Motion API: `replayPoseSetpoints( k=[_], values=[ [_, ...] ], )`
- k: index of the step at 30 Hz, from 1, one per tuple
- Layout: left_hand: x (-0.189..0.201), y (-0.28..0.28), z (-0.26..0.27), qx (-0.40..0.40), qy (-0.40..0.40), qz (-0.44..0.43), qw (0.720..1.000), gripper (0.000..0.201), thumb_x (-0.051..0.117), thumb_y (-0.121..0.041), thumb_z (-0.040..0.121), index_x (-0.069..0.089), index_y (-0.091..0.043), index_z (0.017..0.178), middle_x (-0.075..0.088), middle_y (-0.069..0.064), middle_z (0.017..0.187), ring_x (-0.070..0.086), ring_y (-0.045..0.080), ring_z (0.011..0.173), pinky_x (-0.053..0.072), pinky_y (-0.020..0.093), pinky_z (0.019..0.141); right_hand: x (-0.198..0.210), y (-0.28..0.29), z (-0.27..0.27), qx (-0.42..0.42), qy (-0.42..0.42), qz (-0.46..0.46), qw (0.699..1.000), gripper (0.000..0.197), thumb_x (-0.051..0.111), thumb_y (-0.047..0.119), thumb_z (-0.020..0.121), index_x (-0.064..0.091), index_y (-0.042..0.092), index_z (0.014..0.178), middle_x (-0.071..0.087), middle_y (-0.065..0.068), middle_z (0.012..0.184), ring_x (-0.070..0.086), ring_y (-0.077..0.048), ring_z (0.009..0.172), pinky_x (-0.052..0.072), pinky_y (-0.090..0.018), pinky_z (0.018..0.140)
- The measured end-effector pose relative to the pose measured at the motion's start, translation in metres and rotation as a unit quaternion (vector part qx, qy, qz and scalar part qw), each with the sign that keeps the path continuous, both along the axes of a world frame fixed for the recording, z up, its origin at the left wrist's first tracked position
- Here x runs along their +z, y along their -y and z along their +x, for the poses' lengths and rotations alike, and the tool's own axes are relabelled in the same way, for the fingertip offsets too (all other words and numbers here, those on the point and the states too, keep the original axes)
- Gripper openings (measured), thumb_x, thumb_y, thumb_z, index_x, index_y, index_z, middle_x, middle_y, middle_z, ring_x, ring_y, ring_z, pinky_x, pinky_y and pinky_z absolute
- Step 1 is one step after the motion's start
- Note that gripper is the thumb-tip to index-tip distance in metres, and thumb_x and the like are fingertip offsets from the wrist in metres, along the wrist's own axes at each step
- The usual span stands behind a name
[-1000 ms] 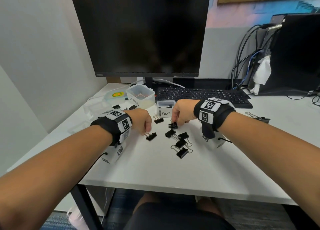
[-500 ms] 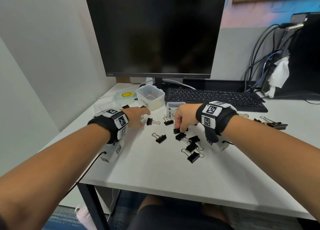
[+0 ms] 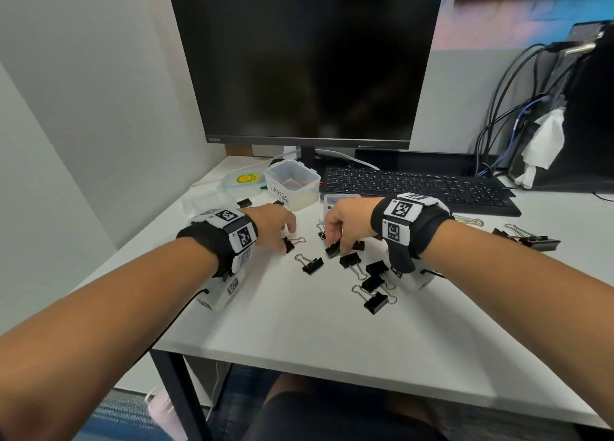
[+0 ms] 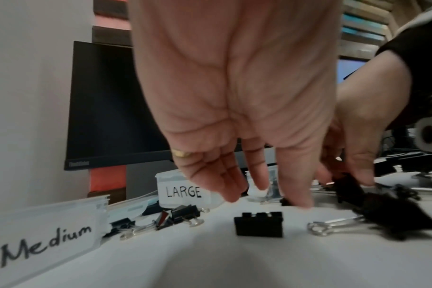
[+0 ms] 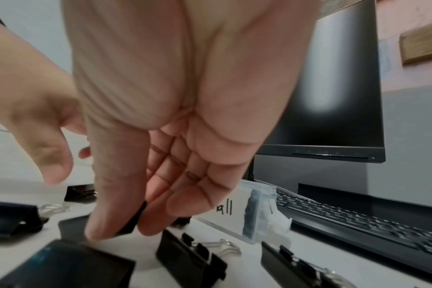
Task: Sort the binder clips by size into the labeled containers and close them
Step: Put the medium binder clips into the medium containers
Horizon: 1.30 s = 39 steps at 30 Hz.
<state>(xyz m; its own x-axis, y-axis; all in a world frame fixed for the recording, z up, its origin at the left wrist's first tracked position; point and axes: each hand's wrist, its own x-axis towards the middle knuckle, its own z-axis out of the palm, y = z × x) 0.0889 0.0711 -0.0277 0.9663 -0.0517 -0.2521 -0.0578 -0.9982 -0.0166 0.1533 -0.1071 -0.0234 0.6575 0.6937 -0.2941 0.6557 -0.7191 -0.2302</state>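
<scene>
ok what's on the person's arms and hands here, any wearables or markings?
Bare forearms, no sleeves. Each wrist has a black fabric band carrying white tiles printed with black square fiducial markers: left hand, right hand. A white camera housing, also tagged, hangs under each wrist; a black cable trails from the left one. A gold ring sits on one of the left fingers.

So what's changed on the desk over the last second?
The left hand let go of one clip, moved toward the far side and now reaches over another clip. The right hand still pinches its clip. Large box unmoved.
</scene>
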Motion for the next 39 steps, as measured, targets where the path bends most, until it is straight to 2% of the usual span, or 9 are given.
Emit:
replayPoseSetpoints(
  k=[3, 6, 13, 18, 22, 27, 29, 35, 39],
  values=[
    [0.0, 0.007, -0.008, 0.001, 0.021, -0.041, 0.999, 0.035, 0.069, -0.052, 0.077, 0.061, -0.024, 0.096, 0.061, -0.003, 0.1, 0.055, 0.017, 0.089, 0.046, 0.028, 0.076, -0.002, -0.002, -0.001, 0.008, -0.007, 0.002, 1.0, 0.032, 0.078, 0.009, 0.073, 0.067, 0.018, 0.102, 0.061, 0.007, 0.092, 0.055, -0.007, 0.077, 0.049, -0.024, 0.081],
    [-0.007, 0.018, -0.016, -0.007, -0.027, -0.064, 0.998, 0.043, 0.068, -0.064, 0.069, 0.062, -0.027, 0.089, 0.061, -0.008, 0.089, 0.06, 0.015, 0.087, 0.052, 0.032, 0.08, -0.003, -0.005, -0.001, 0.014, -0.02, -0.001, 1.0, 0.035, 0.078, 0.006, 0.073, 0.067, 0.016, 0.104, 0.062, 0.005, 0.093, 0.055, -0.006, 0.073, 0.048, -0.021, 0.076],
    [-0.011, 0.025, -0.019, -0.056, -0.003, -0.092, 0.994, 0.012, 0.072, -0.028, 0.079, 0.064, -0.023, 0.087, 0.052, -0.015, 0.072, 0.052, 0.012, 0.078, 0.043, 0.022, 0.07, -0.004, -0.009, -0.003, 0.029, -0.033, -0.001, 0.999, 0.034, 0.078, 0.003, 0.072, 0.064, 0.016, 0.101, 0.059, 0.005, 0.088, 0.051, -0.002, 0.066, 0.044, -0.016, 0.065],
    [-0.012, 0.025, -0.018, -0.049, 0.015, -0.09, 0.995, 0.009, 0.07, -0.016, 0.079, 0.064, -0.022, 0.077, 0.055, -0.014, 0.069, 0.055, 0.012, 0.079, 0.05, 0.028, 0.076, -0.005, -0.012, -0.006, 0.027, -0.041, -0.001, 0.999, 0.039, 0.079, 0.003, 0.071, 0.055, 0.019, 0.096, 0.056, 0.01, 0.078, 0.053, -0.008, 0.068, 0.044, -0.018, 0.063],
    [-0.003, 0.02, -0.018, -0.036, -0.029, -0.089, 0.995, 0.009, 0.074, -0.019, 0.077, 0.071, -0.023, 0.085, 0.062, -0.009, 0.081, 0.063, 0.018, 0.091, 0.055, 0.035, 0.084, -0.005, -0.014, -0.008, 0.016, -0.049, -0.002, 0.999, 0.042, 0.08, 0.003, 0.07, 0.055, 0.018, 0.1, 0.058, 0.01, 0.077, 0.054, -0.01, 0.067, 0.048, -0.022, 0.065],
    [0.017, -0.002, -0.02, 0.006, -0.026, -0.058, 0.998, 0.007, 0.073, -0.028, 0.078, 0.066, -0.028, 0.077, 0.069, -0.004, 0.093, 0.059, 0.013, 0.079, 0.051, 0.027, 0.071, -0.002, -0.017, -0.011, 0.003, -0.051, -0.019, 0.999, 0.049, 0.08, 0.007, 0.072, 0.058, 0.017, 0.114, 0.062, 0.005, 0.091, 0.061, -0.017, 0.084, 0.055, -0.033, 0.082],
    [0.024, -0.011, -0.023, 0.024, -0.041, -0.028, 0.998, 0.009, 0.072, -0.028, 0.078, 0.063, -0.027, 0.077, 0.067, -0.002, 0.084, 0.056, 0.011, 0.067, 0.047, 0.023, 0.06, 0.0, -0.019, -0.013, 0.0, -0.057, -0.032, 0.998, 0.05, 0.079, 0.007, 0.073, 0.059, 0.018, 0.117, 0.062, 0.003, 0.095, 0.063, -0.021, 0.093, 0.056, -0.035, 0.086],
    [0.046, -0.031, -0.041, 0.105, -0.091, 0.085, 0.987, 0.029, 0.066, -0.04, 0.085, 0.058, -0.014, 0.092, 0.052, -0.002, 0.068, 0.045, 0.011, 0.054, 0.035, 0.018, 0.048, -0.002, -0.023, -0.018, -0.015, -0.051, -0.036, 0.998, 0.038, 0.076, 0.02, 0.079, 0.062, 0.023, 0.114, 0.06, 0.0, 0.101, 0.066, -0.024, 0.091, 0.057, -0.03, 0.076],
    [0.042, -0.045, -0.052, 0.156, -0.14, 0.12, 0.97, 0.038, 0.063, -0.053, 0.083, 0.059, -0.015, 0.078, 0.058, -0.005, 0.072, 0.055, 0.014, 0.065, 0.038, 0.019, 0.052, -0.003, -0.027, -0.022, -0.019, -0.04, -0.043, 0.998, 0.04, 0.076, 0.038, 0.077, 0.063, 0.026, 0.113, 0.065, -0.005, 0.106, 0.064, -0.018, 0.08, 0.057, -0.027, 0.07]
  ],
)
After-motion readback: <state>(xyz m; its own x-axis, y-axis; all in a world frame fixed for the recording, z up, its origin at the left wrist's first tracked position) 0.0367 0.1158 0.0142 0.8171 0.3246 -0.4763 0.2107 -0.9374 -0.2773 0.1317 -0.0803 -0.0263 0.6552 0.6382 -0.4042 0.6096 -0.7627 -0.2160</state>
